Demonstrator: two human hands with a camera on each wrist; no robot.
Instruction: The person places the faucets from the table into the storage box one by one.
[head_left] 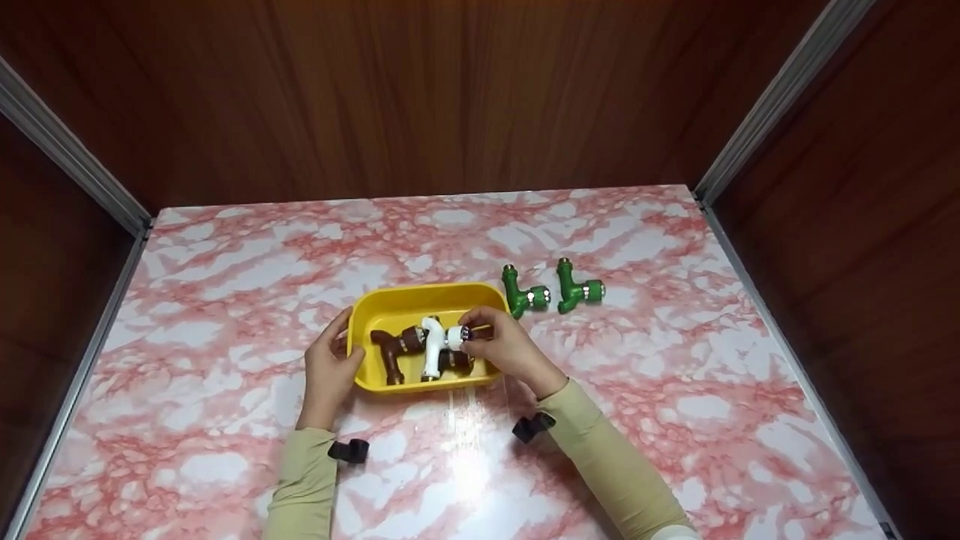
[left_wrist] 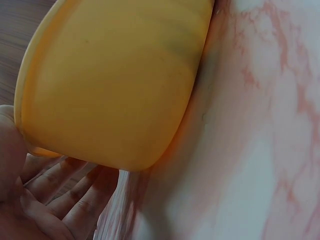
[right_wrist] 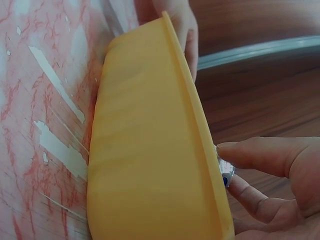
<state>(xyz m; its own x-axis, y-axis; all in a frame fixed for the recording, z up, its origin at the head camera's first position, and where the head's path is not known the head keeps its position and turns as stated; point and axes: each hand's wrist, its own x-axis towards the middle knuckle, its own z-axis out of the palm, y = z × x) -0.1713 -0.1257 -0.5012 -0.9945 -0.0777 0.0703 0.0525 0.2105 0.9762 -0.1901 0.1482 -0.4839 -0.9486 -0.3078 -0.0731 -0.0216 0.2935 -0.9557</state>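
1. Yellow tray [head_left: 375, 309] sits mid-surface [head_left: 675, 420], near the front; inside lie a white tap [head_left: 433, 352] and two brown taps [head_left: 394, 351], crowded together.
2. Right hand [head_left: 504, 346] pinches the chrome end of the white tap at the tray's right side; the right wrist view shows thumb and fingers [right_wrist: 260, 155] closed on a small metal tip just over the rim [right_wrist: 200, 130].
3. Left hand [head_left: 330, 369] holds the tray's left wall, thumb over the rim, fingers [left_wrist: 65, 195] loosely spread below the base in the left wrist view.
4. Two green taps [head_left: 525, 296] stand on the surface just right of the tray, apart from it and side by side.
5. To do this well, I judge: keep the left hand firm so the tray doesn't slide or tip; handle the white tap by its body rather than the thin tip, since it rests across a brown one and could drag it along.
6. Watch the near rim; the tap's spout may catch there.
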